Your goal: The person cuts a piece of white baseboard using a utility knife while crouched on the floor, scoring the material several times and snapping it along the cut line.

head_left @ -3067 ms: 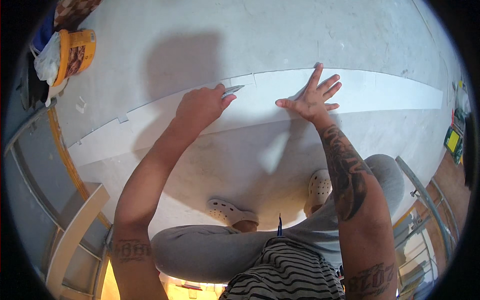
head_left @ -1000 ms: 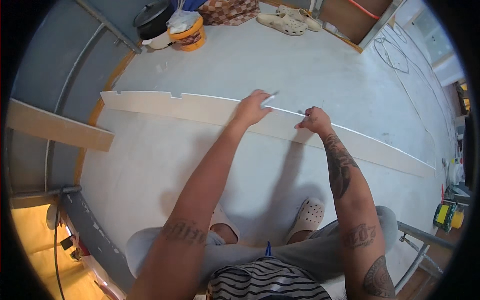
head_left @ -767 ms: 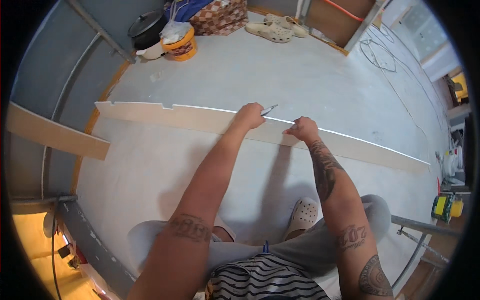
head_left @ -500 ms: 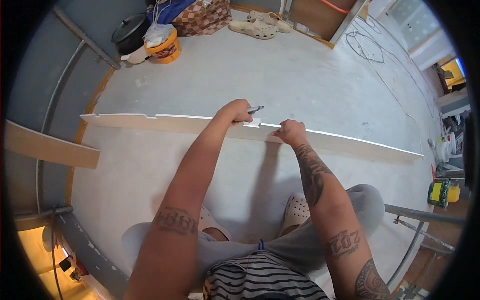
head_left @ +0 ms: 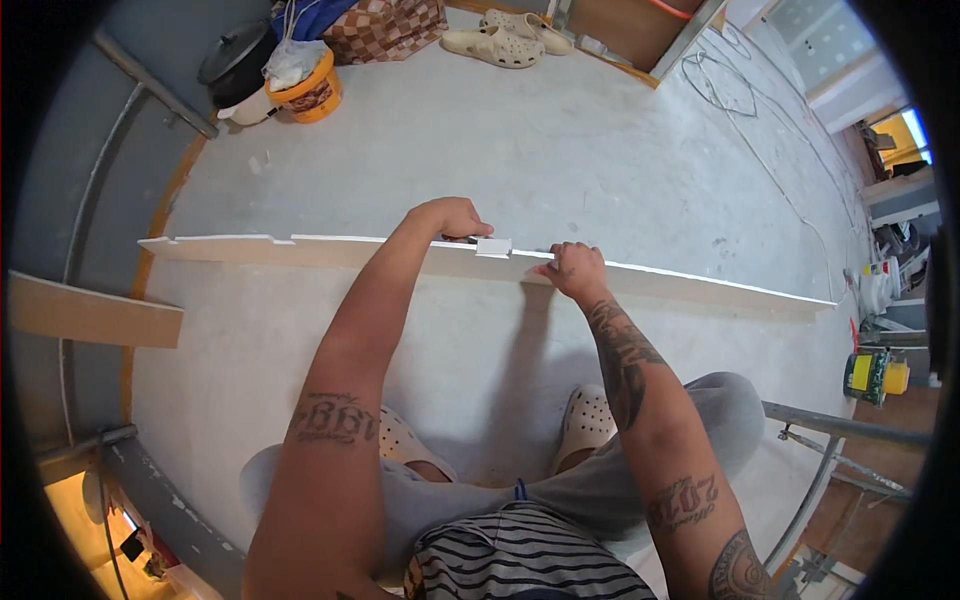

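A long, narrow board (head_left: 720,286), white-edged with a pale face, is propped on its long edge across the floor, with notches near its left end. My left hand (head_left: 455,220) is closed at its top edge; the grey knife it grips is mostly hidden behind the board and my fingers. Just right of that hand, a small white rectangular piece (head_left: 493,248) juts out at the edge. My right hand (head_left: 575,265) is closed on the board, thumb on the near face and fingers over the top.
A loose board (head_left: 100,312) leans at the left beside metal scaffold bars. An orange bucket (head_left: 308,95), a black pot (head_left: 238,62), a checked bag (head_left: 380,28) and clogs (head_left: 495,48) stand at the back. Cables (head_left: 730,90) lie at the back right; a metal rail (head_left: 830,425) is beside my right knee.
The board has gone from lying flat to upright. The small piece has appeared at its edge by my left hand, and the knife has dropped mostly out of sight. My right hand has closed on the board.
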The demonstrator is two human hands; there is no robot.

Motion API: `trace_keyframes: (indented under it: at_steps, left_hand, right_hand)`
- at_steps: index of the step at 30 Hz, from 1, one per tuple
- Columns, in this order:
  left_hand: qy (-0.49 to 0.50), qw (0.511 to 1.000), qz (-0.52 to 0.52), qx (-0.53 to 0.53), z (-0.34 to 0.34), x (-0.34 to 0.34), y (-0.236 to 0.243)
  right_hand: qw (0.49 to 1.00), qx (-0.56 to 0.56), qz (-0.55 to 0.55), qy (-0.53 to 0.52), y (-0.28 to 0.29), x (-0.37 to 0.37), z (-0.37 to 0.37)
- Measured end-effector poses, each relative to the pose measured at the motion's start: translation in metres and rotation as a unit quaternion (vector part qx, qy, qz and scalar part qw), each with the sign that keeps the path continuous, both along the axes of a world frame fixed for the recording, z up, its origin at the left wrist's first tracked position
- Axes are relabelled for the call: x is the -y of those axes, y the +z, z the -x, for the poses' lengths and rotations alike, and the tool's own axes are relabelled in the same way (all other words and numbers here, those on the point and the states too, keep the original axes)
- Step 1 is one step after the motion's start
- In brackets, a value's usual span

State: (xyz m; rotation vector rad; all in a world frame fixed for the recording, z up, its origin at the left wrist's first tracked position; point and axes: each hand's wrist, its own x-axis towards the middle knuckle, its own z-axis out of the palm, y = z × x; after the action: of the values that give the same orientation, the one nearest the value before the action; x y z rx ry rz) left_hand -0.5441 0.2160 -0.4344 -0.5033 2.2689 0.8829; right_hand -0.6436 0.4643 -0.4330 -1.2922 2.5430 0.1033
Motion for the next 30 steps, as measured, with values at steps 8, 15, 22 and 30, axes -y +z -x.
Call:
trace_keyframes:
  at_steps: [8,15,22,30]
  left_hand:
    - [0.028,0.997,0.023,-0.071,-0.017,-0.004,-0.005]
    - [-0.024,0.992,0.084,-0.086,-0.047,0.027,0.003]
    - [0.081,0.971,0.177,-0.139,-0.066,0.066,-0.034]
    - [-0.018,0.997,-0.022,-0.070,0.006,-0.016,-0.020]
  right_hand:
    - [1.000,0.012,0.011,0.010,0.003,0.007,-0.004]
    - [0.999,0.018,0.030,0.017,0.000,0.002,-0.001]
    - [0.999,-0.016,0.023,0.029,-0.004,0.007,-0.009]
    - [1.000,-0.018,0.017,0.016,-0.005,-0.008,-0.004]
